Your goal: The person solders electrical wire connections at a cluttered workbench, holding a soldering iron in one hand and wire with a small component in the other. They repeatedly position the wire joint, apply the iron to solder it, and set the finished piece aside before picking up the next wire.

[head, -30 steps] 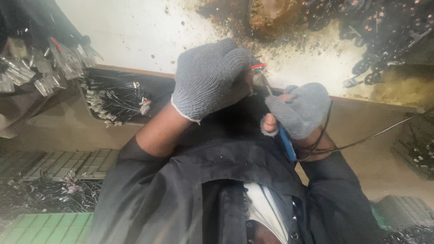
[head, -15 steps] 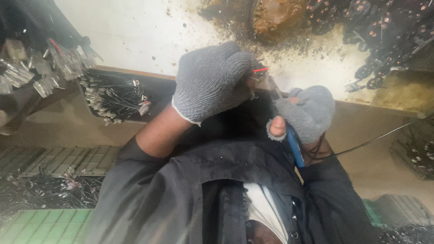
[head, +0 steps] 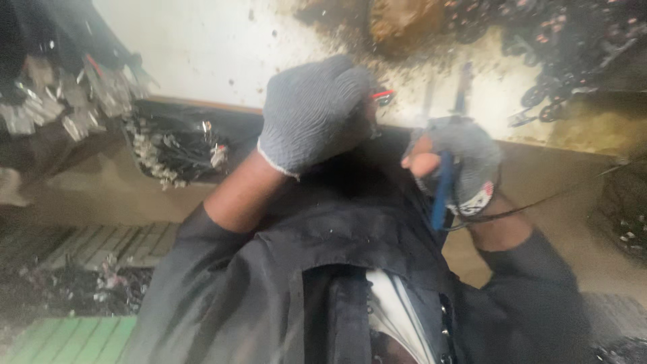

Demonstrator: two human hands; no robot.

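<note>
Both of my hands wear grey knit gloves and are held up in front of my dark jacket. My left hand (head: 315, 114) is closed in a fist around a small item; only its red tip (head: 381, 96) shows past the knuckles. My right hand (head: 461, 164) is a little to the right and lower, apart from the left. It grips a blue-handled tool (head: 442, 190) that points downward. A thin black wire (head: 539, 201) runs from that hand toward the right. The picture is blurred, so what the left fist holds is hard to make out.
A dark tray of small metal parts (head: 172, 154) sits to the left, with more metal pieces (head: 60, 101) above it. A stained white surface (head: 202, 47) lies ahead, with dark chain-like parts (head: 559, 67) at the top right. A green mat (head: 67, 340) is at the bottom left.
My right hand has drawn to the right, away from my left hand, taking the blue-handled tool with it. The left fist has stayed nearly in place.
</note>
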